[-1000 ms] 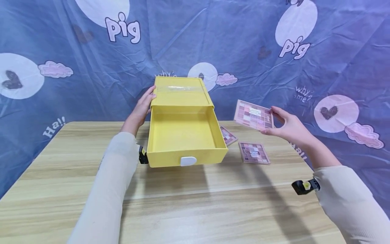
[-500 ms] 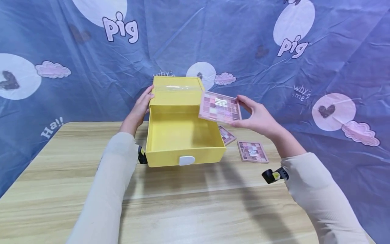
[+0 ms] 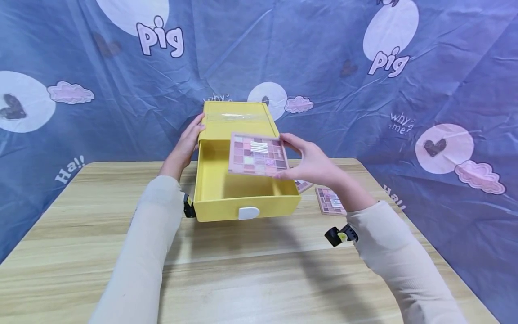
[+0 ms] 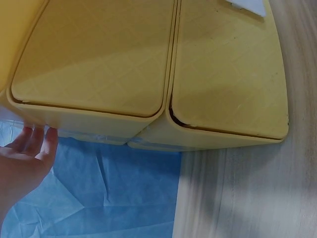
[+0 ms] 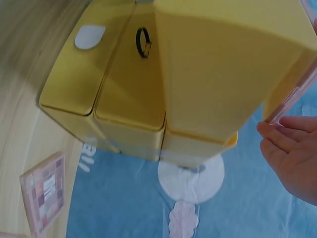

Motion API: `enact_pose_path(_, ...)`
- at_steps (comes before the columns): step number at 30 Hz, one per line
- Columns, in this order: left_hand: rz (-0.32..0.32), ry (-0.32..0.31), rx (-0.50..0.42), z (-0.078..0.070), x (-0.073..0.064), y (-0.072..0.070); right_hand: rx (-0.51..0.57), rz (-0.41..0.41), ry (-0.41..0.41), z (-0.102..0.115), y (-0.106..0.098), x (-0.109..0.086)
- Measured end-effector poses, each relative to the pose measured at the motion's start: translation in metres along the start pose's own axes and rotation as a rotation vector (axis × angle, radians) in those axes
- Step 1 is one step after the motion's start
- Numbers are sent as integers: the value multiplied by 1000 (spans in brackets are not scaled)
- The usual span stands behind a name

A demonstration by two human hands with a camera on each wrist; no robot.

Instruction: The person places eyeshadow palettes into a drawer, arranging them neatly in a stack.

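My right hand (image 3: pixel 313 162) pinches a pink eyeshadow palette (image 3: pixel 259 155) by its right edge, thumb below and fingers above. The palette is tilted, its grid of shades facing me, and overlaps the pulled-out top drawer (image 3: pixel 218 210) of a yellow drawer unit (image 3: pixel 238 105). What shows of the drawer's inside is bare. In the right wrist view only a thin edge of the palette (image 5: pixel 297 91) shows beside the drawer. My left hand (image 3: pixel 188 141) rests on the unit's left side near the top; in the left wrist view its straight fingertips (image 4: pixel 50 135) touch the yellow wall.
Two more eyeshadow palettes lie on the wooden table (image 3: pixel 243 288) right of the unit: one (image 3: pixel 329 201) partly behind my right forearm, one (image 3: pixel 302 185) partly behind the drawer. Lower drawers (image 4: pixel 228 74) sit under the top one. A blue printed cloth (image 3: pixel 332 27) hangs behind.
My right hand has carried the palette leftward from beside the unit to over the top drawer, and slightly down in the last half second. The left hand stays on the unit.
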State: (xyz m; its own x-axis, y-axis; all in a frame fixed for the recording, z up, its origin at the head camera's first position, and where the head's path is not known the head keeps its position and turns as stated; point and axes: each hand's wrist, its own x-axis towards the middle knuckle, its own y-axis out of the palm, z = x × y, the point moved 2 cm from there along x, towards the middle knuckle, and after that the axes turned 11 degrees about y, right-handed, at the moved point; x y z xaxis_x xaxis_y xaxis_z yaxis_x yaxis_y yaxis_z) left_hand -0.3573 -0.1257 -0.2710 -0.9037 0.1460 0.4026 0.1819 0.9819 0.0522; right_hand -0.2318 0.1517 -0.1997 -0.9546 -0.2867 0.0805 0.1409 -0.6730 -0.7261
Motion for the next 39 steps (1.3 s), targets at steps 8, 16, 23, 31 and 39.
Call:
enact_pose_path(8, -3, -6, 15, 0, 1, 0, -173, -7, -48, 10, 18, 5)
enact_pose_path(16, -7, -6, -4, -1, 2, 4, -231, 37, -41, 14, 35, 9)
enact_pose_path(23, -5, -4, 5, 0, 2, 3, -267, 56, -83, 16, 47, 14)
enact_pose_path(31, -8, -17, 23, 3, 1, 1, -322, 69, -118, 19, 57, 20)
enact_pose_path(39, -8, -6, 18, 4, -2, 1, -409, 119, -120, 20, 65, 22)
